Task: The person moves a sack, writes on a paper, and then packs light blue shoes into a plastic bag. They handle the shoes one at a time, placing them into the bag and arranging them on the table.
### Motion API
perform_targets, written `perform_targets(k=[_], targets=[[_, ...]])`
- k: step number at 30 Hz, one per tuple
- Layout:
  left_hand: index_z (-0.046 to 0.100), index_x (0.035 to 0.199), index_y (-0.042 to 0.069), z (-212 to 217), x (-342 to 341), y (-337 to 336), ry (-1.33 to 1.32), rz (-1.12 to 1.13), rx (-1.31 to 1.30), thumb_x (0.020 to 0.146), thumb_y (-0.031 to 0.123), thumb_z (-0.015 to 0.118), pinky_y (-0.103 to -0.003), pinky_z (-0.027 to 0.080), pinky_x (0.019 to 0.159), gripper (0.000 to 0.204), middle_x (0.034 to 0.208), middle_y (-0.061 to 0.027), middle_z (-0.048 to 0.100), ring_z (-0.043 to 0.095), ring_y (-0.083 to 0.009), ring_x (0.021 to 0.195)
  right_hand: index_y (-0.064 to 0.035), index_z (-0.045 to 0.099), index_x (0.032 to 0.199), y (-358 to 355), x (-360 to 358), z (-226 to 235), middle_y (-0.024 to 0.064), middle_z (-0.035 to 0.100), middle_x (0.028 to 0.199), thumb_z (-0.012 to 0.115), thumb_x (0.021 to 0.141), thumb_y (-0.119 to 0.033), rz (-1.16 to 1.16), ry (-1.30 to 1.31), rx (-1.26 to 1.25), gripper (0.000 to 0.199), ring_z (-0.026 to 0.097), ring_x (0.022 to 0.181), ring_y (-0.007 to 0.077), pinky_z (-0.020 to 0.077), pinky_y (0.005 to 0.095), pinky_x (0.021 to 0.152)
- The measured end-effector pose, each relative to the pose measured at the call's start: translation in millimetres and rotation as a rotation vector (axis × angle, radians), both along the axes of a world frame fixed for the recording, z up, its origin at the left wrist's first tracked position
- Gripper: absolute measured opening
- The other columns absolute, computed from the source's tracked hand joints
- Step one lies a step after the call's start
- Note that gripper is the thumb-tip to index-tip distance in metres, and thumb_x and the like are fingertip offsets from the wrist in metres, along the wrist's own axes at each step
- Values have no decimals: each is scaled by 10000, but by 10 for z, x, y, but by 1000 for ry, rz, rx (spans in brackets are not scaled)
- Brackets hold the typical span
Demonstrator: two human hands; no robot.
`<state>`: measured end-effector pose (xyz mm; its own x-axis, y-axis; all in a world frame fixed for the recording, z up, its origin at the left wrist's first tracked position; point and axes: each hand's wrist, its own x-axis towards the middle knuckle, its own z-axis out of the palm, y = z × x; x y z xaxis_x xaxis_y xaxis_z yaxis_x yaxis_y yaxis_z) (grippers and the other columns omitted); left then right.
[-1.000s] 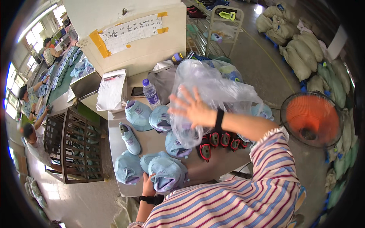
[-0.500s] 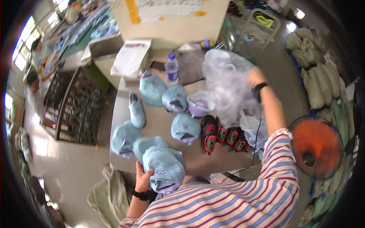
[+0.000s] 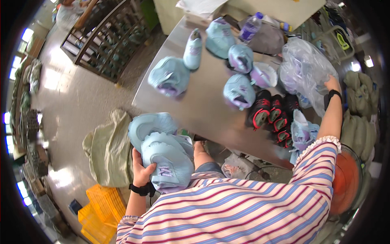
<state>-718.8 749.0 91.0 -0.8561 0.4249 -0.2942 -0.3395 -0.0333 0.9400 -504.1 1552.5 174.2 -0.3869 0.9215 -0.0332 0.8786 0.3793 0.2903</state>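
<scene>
My left hand (image 3: 141,171) is closed on a stack of light blue shoe uppers (image 3: 168,158) with purple laces, held off the table's near left corner. At the far right, my right hand (image 3: 332,83) grips the edge of a clear plastic bag (image 3: 306,59); pale purple and blue pieces show through it. Between the hands, more light blue uppers stand on the table, among them one (image 3: 239,91) near the middle and another (image 3: 169,76) at the left. Black and red shoe uppers (image 3: 262,107) sit beside the bag, with light blue pieces (image 3: 301,130) below it.
The metal table (image 3: 195,101) also bears a water bottle (image 3: 251,27) and a grey cloth (image 3: 266,40). An orange fan (image 3: 344,181) stands close to my right arm. On the floor at left lie an olive sack (image 3: 107,148) and yellow crates (image 3: 103,205). A dark rack (image 3: 109,40) stands beyond.
My view has turned, so the table sits further up and right. The left hand has drawn the uppers away from the table. The bag has shifted off the black and red uppers with my right hand.
</scene>
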Motion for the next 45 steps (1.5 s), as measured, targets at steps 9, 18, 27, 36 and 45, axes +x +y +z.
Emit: perform_targets(k=[9, 18, 27, 36, 45], targets=[[313, 1308, 23, -760, 936, -2088, -192, 387, 176, 695, 169, 715, -341, 402, 925, 747, 1199, -112, 487, 506, -212, 1079, -113, 536, 1166, -2298, -1061, 152, 106, 634, 1061, 510, 846, -123, 648, 982, 254, 321, 603, 975, 260, 463, 374, 822], [258, 1366, 26, -1122, 1830, -3009, -299, 404, 202, 665, 227, 760, -349, 387, 955, 886, 1277, -121, 437, 474, -237, 1138, -17, 28, 1451, -7910, -373, -2290, 174, 82, 1510, 510, 879, -521, 818, 431, -1777, 902, 195, 1370, 287, 183, 382, 1113], [336, 1307, 14, -1519, 2778, -3497, -726, 212, 233, 718, 149, 744, -317, 365, 959, 729, 1206, -75, 476, 454, -169, 1102, -73, 334, 1369, -9133, 254, -2215, 90, 398, 1373, 381, 899, -605, -323, 315, -2134, 711, 377, 1260, 191, 310, 359, 1047], [434, 1273, -17, -1552, 2755, -3438, -457, 114, 153, 786, 223, 718, -300, 406, 939, 613, 1165, -96, 569, 525, -162, 1069, -86, 291, 1405, -9107, 237, -2073, 106, 404, 1387, 302, 845, -711, -369, 48, -2053, 839, 411, 1257, 261, 341, 403, 1043], [436, 1249, -50, -1675, 3427, -3195, -466, 726, 312, 784, 201, 731, -311, 412, 948, 605, 1189, -122, 568, 531, -182, 1093, -19, 438, 1280, -9591, -835, -2008, 80, 558, 1151, 483, 943, -247, 916, -639, -1495, 409, 544, 1016, 153, 441, 297, 855]])
